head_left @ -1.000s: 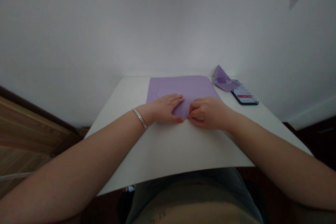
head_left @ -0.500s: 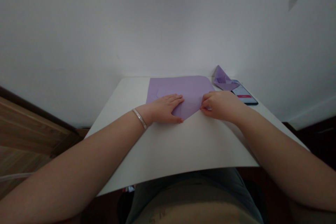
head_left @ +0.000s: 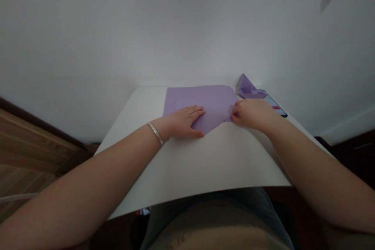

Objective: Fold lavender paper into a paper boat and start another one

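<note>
A sheet of purple paper lies on the white table, its near right edge running at a slant. My left hand rests flat on the near part of the sheet with fingers spread, thumb at the lower edge. At the right edge, my right hand pinches the paper between thumb and fingers. A small folded strip shows beside those fingertips; the corner itself is hidden by the hand.
Behind my right hand stands a folded purple paper piece, partly over a phone with a lit screen. The white table meets the wall at the back. Wooden panels are at the left.
My right hand has shifted a little to the right along the paper's edge, and a small folded strip now shows there. My left hand has stayed in place.
</note>
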Demonstrator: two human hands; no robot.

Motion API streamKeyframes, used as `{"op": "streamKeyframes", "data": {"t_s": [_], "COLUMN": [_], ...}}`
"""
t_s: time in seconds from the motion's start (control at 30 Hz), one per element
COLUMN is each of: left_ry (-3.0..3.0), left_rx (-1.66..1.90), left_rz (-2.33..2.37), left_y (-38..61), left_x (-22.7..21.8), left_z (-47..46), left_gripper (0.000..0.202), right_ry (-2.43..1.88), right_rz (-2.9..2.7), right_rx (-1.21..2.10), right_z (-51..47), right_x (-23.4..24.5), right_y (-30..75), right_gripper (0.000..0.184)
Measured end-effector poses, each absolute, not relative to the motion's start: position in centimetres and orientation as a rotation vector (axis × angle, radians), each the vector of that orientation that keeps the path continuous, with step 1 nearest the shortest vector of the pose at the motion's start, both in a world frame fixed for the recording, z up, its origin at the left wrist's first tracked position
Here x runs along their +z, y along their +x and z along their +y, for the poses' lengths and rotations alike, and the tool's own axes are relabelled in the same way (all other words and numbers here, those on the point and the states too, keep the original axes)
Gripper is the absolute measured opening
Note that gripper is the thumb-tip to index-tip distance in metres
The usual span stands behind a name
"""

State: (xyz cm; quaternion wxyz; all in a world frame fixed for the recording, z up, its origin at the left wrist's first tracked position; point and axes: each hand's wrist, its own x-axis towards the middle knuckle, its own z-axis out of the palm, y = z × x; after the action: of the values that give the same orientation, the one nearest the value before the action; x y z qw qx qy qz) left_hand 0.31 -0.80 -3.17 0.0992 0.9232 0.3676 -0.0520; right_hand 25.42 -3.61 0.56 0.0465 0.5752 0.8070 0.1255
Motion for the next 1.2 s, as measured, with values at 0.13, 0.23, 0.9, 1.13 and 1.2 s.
{"op": "streamKeyframes", "data": {"t_s": [0.13, 0.23, 0.9, 1.13, 1.2], "left_ry": [2.733, 2.743, 2.690, 2.701, 2.700], "left_rx": [-0.158, -0.144, -0.136, -0.160, -0.162], "left_rz": [1.089, 1.069, 1.099, 1.089, 1.090], "left_y": [0.4, 0.5, 0.7, 0.5, 0.5], "left_x": [-3.0, -3.0, -2.9, -3.3, -3.3], "left_z": [-0.8, -0.7, -0.7, -0.4, -0.5], "left_gripper": [0.092, 0.092, 0.093, 0.094, 0.093], "right_ry": [1.683, 1.561, 1.691, 1.779, 1.859], "right_rz": [2.513, 2.700, 2.745, 2.634, 2.566], "right_rx": [0.466, 0.300, -0.482, -0.519, -0.507], "right_z": [-4.4, -5.1, -3.5, -2.3, -1.9], "right_x": [0.6, 0.2, -3.2, -3.5, -3.5], "right_y": [24.1, 22.7, 21.2, 22.2, 22.6], "right_gripper": [0.027, 0.027, 0.038, 0.045, 0.043]}}
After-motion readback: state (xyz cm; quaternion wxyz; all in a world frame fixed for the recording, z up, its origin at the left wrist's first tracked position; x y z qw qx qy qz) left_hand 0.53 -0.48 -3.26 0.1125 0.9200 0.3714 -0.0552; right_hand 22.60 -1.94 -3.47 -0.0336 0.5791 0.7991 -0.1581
